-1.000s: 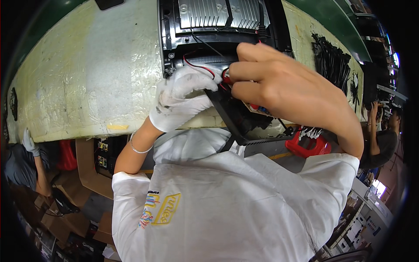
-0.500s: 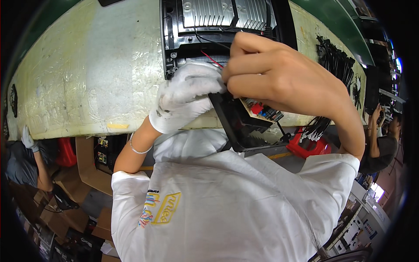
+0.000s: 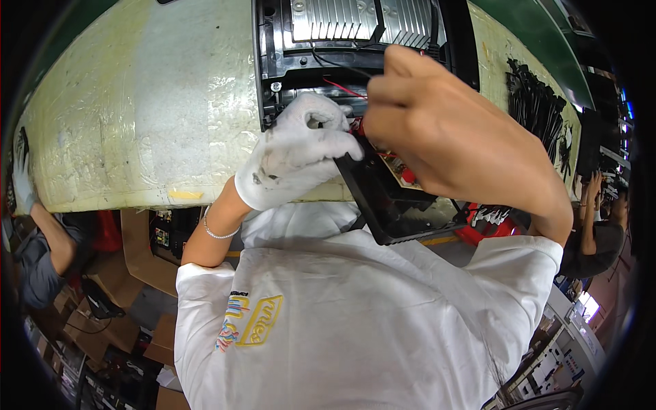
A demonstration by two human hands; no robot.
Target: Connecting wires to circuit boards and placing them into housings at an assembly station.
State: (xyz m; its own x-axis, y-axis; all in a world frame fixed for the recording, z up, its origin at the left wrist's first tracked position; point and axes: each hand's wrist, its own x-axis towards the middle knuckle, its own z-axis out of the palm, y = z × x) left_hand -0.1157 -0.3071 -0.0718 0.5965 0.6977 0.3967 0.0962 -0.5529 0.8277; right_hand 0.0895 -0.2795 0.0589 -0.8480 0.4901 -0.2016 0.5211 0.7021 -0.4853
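Observation:
My left hand (image 3: 297,154), in a white glove, curls its fingers and thumb at the upper corner of a tilted black plastic housing (image 3: 383,222). Bare and closed, my right hand (image 3: 427,126) is over that housing, slightly blurred. A thin red wire (image 3: 345,89) and a black wire (image 3: 342,63) run into its fingertips, which hide their ends. Inside the housing a circuit board (image 3: 393,164) with red parts shows partly beneath my right hand. Just beyond both hands lies a larger black casing (image 3: 287,72) with silver finned heat sinks (image 3: 335,20).
A bundle of black cables (image 3: 536,102) lies on the worktable (image 3: 191,102) at the right. Below the table edge are a red stool (image 3: 478,229) and cardboard boxes (image 3: 147,253). Other people work at far left, one gloved hand (image 3: 24,184) on the table, and far right.
My right hand has shifted slightly right, and the housing has tilted a little with it. A gap has opened between my left thumb and fingers. The person at left has reached further onto the table.

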